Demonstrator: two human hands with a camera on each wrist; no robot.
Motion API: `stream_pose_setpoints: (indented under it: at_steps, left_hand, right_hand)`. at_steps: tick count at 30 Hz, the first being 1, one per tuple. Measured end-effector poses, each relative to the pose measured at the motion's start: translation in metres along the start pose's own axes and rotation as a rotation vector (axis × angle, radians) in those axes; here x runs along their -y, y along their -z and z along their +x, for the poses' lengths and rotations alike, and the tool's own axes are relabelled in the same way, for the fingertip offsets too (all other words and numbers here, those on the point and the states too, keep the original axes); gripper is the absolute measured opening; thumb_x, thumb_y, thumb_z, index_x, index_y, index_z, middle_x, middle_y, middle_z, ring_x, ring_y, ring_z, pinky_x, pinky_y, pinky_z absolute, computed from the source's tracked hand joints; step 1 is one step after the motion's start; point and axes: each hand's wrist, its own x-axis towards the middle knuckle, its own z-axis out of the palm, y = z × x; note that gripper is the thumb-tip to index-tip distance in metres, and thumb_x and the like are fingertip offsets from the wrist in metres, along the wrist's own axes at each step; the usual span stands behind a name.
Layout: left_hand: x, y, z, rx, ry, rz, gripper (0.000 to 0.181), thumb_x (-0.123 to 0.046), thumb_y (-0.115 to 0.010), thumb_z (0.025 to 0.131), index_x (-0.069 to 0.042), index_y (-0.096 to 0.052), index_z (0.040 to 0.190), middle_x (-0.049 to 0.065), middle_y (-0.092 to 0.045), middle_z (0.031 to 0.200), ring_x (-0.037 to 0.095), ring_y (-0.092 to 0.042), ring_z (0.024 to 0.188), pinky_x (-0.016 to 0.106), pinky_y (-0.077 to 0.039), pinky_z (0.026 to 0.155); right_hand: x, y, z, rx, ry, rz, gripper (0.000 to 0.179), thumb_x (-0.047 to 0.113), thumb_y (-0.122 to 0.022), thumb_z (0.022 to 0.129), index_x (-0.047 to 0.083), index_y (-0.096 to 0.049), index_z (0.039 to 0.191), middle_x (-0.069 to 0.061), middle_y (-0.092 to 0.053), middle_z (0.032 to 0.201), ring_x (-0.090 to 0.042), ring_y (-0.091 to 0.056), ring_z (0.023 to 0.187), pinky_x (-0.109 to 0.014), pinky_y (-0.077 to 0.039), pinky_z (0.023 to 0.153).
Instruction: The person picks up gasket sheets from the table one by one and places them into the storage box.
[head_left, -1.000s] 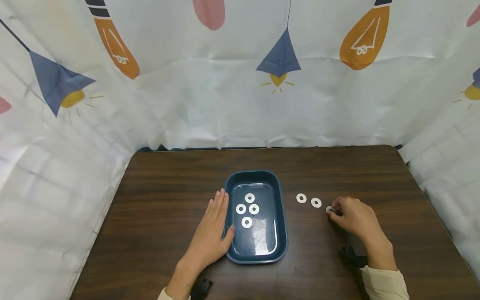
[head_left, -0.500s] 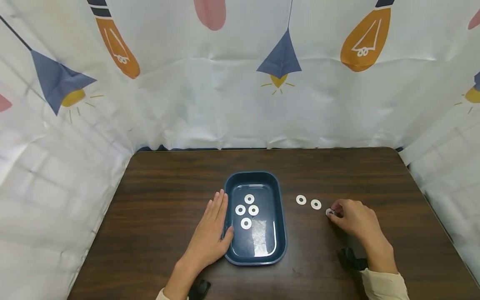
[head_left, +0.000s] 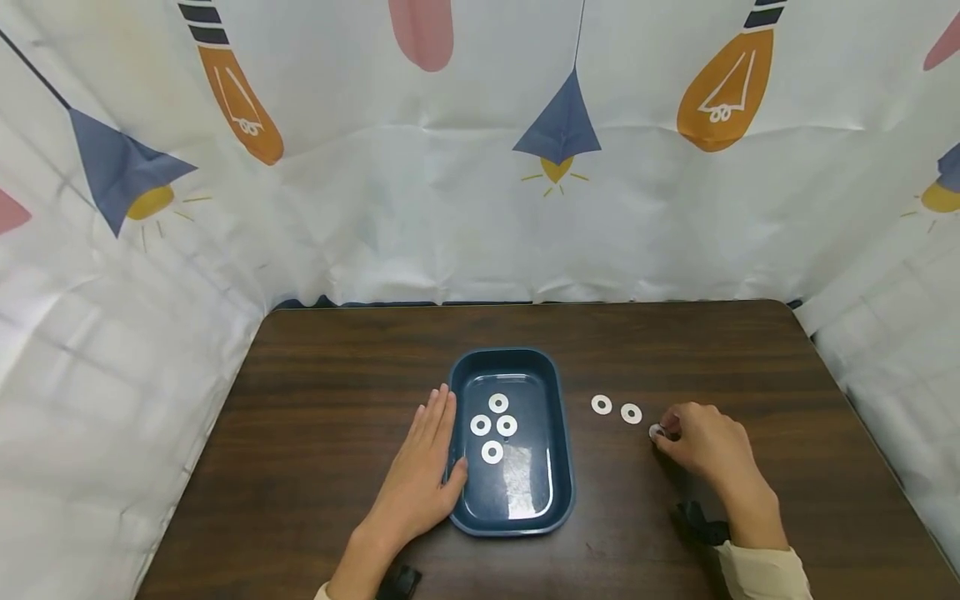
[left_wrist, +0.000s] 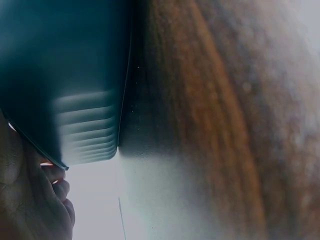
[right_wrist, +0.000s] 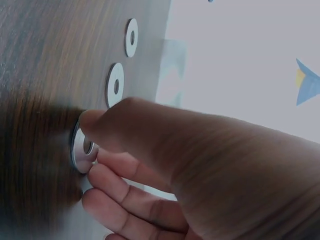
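My right hand (head_left: 705, 446) is at the near end of a slanting row of flat metal washers, on the right side of the table. Its thumb and fingers pinch the nearest washer (right_wrist: 82, 150) by the edge, close against the wood. The thumb covers part of its face. Beyond it lie a second washer (head_left: 632, 413) and a third washer (head_left: 602, 404). With fingers straight, my left hand (head_left: 420, 467) rests along the left rim of a dark blue tray (head_left: 558, 467). Several washers (head_left: 492, 452) lie flat inside the tray, in its left half.
The brown wood-grain table (head_left: 315, 433) reaches back to a white curtain (head_left: 450, 208) printed with lamps and bulbs, which also hangs along both sides. Dark straps with small devices sit at both wrists. A gap of bare wood separates the tray from the row of washers.
The right hand and the pinched washer have shifted very slightly left and toward me. The left hand keeps its place on the tray. The head view has tilted a little.
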Motion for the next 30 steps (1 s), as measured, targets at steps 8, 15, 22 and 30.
stream_pose_setpoints:
  at_steps: [8,15,22,30]
  left_hand:
    - [0.0005,0.0020,-0.0005,0.013,-0.008,-0.011,0.094,-0.031,-0.067,0.099,-0.015,-0.009,0.172,0.004,-0.008,0.182,0.020,-0.004,0.169,0.020,0.012,0.132]
    - [0.0005,0.0030,-0.0018,0.004,-0.006,-0.008,0.093,-0.031,-0.067,0.100,-0.015,-0.010,0.172,0.004,-0.009,0.181,0.019,-0.005,0.169,0.032,-0.001,0.137]
    - [0.0009,0.0047,-0.0015,0.008,-0.003,-0.004,0.093,-0.031,-0.066,0.100,-0.016,-0.009,0.172,0.002,-0.007,0.182,0.018,-0.004,0.169,0.044,-0.013,0.138]
    - [0.0007,0.0024,-0.0018,-0.004,-0.023,-0.018,0.093,-0.030,-0.066,0.100,-0.015,-0.009,0.172,0.005,-0.010,0.181,0.021,-0.006,0.169,0.021,0.008,0.134]
  right_hand:
    - [-0.0034,-0.0036,0.0004,-0.011,-0.007,0.030,0.024,0.029,-0.081,0.086,0.008,-0.077,0.097,-0.011,-0.081,0.100,-0.022,-0.072,0.078,-0.044,-0.055,0.061]
    - [-0.0038,-0.0051,0.0023,-0.014,-0.015,0.018,0.025,0.032,-0.081,0.082,0.011,-0.076,0.095,-0.009,-0.080,0.101,-0.018,-0.067,0.074,-0.040,-0.051,0.058]
    - [-0.0012,-0.0032,0.0035,0.005,-0.030,0.022,0.026,0.033,-0.081,0.082,0.011,-0.076,0.097,-0.009,-0.079,0.100,-0.018,-0.066,0.072,-0.041,-0.050,0.058]
    - [-0.0026,0.0022,0.0040,0.030,-0.009,0.002,0.024,0.032,-0.081,0.083,0.012,-0.076,0.095,-0.006,-0.078,0.095,-0.018,-0.066,0.072,-0.044,-0.052,0.059]
